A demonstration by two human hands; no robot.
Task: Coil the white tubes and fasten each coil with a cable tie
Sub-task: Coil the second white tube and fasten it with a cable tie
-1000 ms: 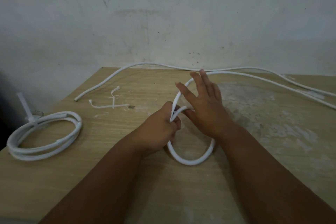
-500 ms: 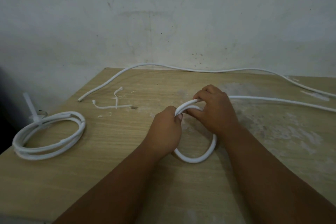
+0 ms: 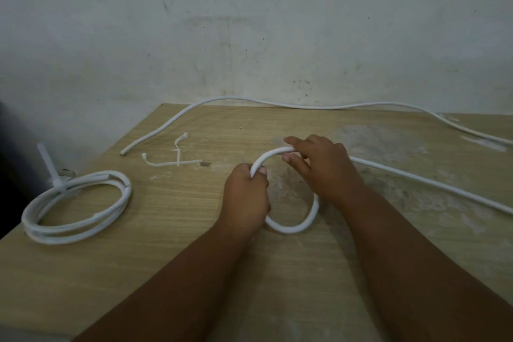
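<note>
Head view: the left hand (image 3: pixel 245 197) is curled into a fist around the white tube (image 3: pixel 291 229), thumb pressed on it. The right hand (image 3: pixel 324 166), just beside it, pinches the same tube between bent fingers and thumb at the top of the loop. The tube forms one loop near the middle of the tabletop (image 3: pixel 166 272), its lower arc lying between the wrists, its free length running toward the right edge. Another tube length (image 3: pixel 305 105) follows the far edge. By the left edge lies a finished coil (image 3: pixel 83 228) with a cable tie (image 3: pixel 48 164) sticking up. Loose ties (image 3: pixel 172 163) lie toward the far left corner.
</note>
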